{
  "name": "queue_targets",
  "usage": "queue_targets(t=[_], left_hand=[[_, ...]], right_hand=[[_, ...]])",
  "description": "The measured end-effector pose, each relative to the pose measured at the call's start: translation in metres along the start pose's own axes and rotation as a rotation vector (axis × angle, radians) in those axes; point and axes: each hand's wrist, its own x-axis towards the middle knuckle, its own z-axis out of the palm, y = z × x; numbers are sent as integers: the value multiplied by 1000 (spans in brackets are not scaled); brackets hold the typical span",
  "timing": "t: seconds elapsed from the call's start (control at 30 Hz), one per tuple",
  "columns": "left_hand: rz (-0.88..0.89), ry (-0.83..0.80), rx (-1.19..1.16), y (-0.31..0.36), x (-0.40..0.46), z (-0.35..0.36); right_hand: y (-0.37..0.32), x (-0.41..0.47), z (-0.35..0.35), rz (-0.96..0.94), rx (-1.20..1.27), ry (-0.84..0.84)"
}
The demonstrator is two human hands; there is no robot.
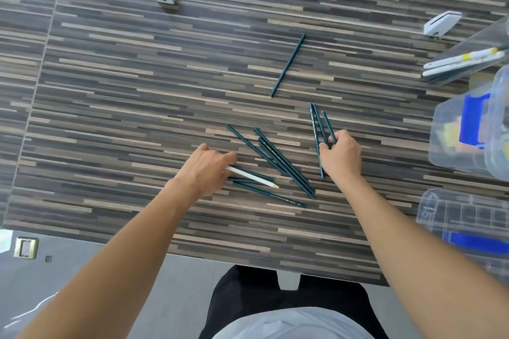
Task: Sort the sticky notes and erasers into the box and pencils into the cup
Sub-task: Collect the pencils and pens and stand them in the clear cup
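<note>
The right hand (340, 155) is closed around three dark pencils (319, 125) that stick up from its fingers. The left hand (208, 170) lies on the worktop (124, 91), its fingers curled on a white pencil (252, 177). More dark pencils (281, 162) lie in a pile between the hands. One pencil (287, 65) lies alone farther back. At the right edge, the clear cup (465, 58) holds white pencils, and the clear box (468, 132) holds colored things.

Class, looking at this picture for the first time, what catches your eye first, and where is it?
Two bare hands at the centre gather dark green pencils: the left hand on a white pencil, the right hand gripping several. One lone dark green pencil lies apart, farther up the striped wooden table.
</note>
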Motion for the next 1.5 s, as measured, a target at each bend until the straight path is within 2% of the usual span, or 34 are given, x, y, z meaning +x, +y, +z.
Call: queue_targets(t=[0.4,0.6,0.8,1.0,1.23,1.5], left_hand=[[23,-9,-111,-3,2,4],[-6,74,-162,-5,-13,4],[-44,127,-103,-3,-34,1],[-42,162,-33,1,-55,1],[-50,141,-262,4,-66,15],[-145,69,-100,0,-56,22]], right_hand=[[-3,6,4,53,-74,-2],[-3,3,3,14,-60,41],[-5,-7,-1,4,-65,82],[-3,-16,-4,-63,-50,45],[0,-29,-4,-21,21,42],[-3,-28,2,-49,9,58]])
